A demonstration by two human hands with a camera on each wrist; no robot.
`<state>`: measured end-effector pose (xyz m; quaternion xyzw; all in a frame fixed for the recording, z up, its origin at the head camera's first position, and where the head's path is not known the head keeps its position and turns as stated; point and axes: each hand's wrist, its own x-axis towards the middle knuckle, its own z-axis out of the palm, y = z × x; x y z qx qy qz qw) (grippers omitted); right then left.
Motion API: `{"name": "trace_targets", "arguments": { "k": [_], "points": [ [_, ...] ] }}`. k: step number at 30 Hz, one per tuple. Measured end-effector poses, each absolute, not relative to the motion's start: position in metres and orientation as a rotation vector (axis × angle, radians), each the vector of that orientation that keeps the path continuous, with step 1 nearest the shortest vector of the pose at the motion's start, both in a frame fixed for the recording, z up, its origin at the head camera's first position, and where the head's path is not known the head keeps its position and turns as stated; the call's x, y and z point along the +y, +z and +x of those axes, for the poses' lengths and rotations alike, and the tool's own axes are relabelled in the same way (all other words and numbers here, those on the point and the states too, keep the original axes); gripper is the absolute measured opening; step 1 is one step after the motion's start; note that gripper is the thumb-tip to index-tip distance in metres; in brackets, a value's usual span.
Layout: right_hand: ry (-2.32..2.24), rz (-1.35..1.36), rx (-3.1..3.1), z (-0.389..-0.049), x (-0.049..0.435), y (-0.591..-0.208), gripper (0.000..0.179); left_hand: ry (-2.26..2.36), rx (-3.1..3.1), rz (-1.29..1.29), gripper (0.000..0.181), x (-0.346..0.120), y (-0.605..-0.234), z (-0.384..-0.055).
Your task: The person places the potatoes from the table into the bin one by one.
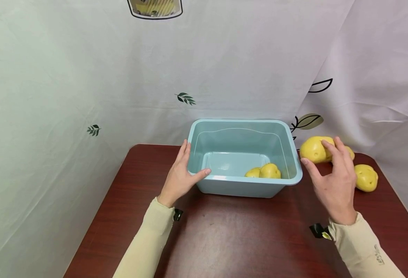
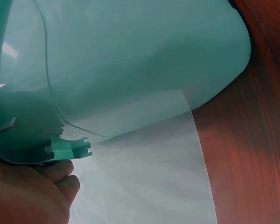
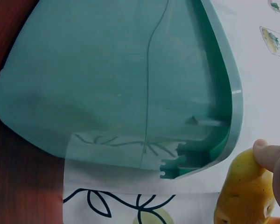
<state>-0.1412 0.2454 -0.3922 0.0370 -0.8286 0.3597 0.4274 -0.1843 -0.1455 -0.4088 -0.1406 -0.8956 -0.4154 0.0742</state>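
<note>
A light blue plastic tub (image 1: 236,187) stands on the table. My left hand (image 1: 179,179) holds its front left corner, thumb over the front rim and fingers along the outside of the left rim; the left wrist view shows the fingertips under the rim's lip. Two yellow potatoes (image 1: 270,171) lie inside the tub at the front right, partly hidden by its front wall. Just right of the tub, my right hand (image 1: 336,181) grips another potato (image 1: 314,150) between thumb and fingers. That potato (image 3: 245,191) appears beside the tub's rim in the right wrist view.
To the right of my right hand lies a potato (image 1: 366,178) on the dark red-brown table (image 1: 238,235). One more potato (image 1: 350,153) shows partly behind the hand. A white cloth (image 1: 238,69) with leaf prints hangs behind the table.
</note>
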Motion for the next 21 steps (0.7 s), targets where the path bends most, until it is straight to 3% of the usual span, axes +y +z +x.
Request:
{"name": "trace_targets", "arguments": {
  "k": [21],
  "points": [
    [0.911,0.164,-2.061,-0.139,0.232,-0.391,0.070,-1.236,-2.688,-0.428,0.108,-0.146,-0.410,-0.185]
  ]
}}
